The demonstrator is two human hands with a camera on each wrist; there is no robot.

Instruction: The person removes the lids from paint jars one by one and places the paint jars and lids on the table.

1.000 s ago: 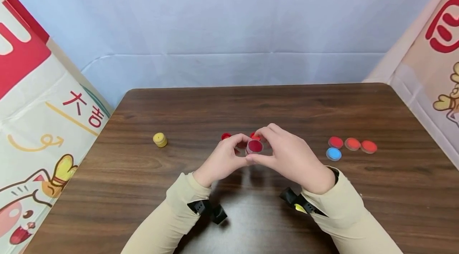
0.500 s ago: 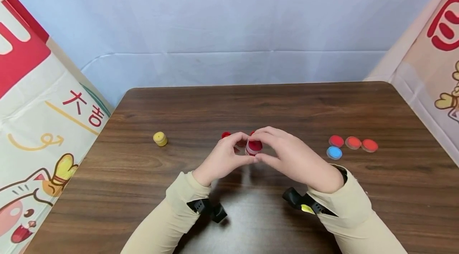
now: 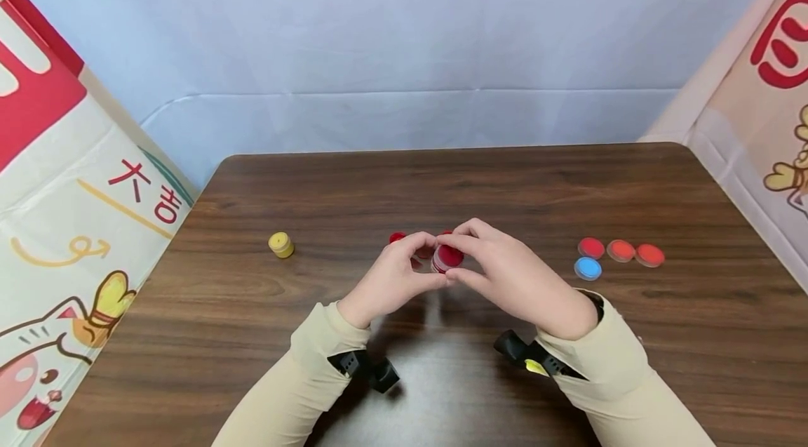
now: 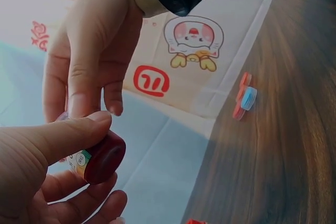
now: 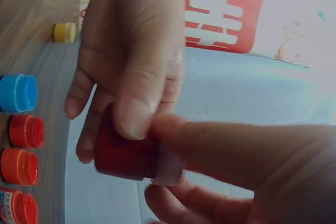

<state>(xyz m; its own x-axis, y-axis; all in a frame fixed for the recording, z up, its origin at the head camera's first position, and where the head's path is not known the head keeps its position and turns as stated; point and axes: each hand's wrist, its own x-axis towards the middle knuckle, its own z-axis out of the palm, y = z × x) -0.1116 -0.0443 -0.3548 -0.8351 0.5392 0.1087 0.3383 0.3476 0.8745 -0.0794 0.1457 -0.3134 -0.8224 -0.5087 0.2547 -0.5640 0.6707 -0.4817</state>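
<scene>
Over the middle of the table both hands hold one small dark red paint jar. My left hand grips its body, thumb on the near side, as the left wrist view also shows. My right hand pinches the pale translucent lid between thumb and fingers, and the lid is on the jar. Part of a printed label shows beside the left thumb. Behind the hands, mostly hidden in the head view, stand lidless paint jars: a blue one, a red one and orange-red ones.
To the right lie several flat lids, red, orange and blue. A yellow jar stands on the left of the brown wooden table. Pale cloth hangs behind, with printed banners at both sides.
The right hand's fingers have shifted round the lid, and its wrist swung right, then slightly back. The left hand stays nearly still with the jar.
</scene>
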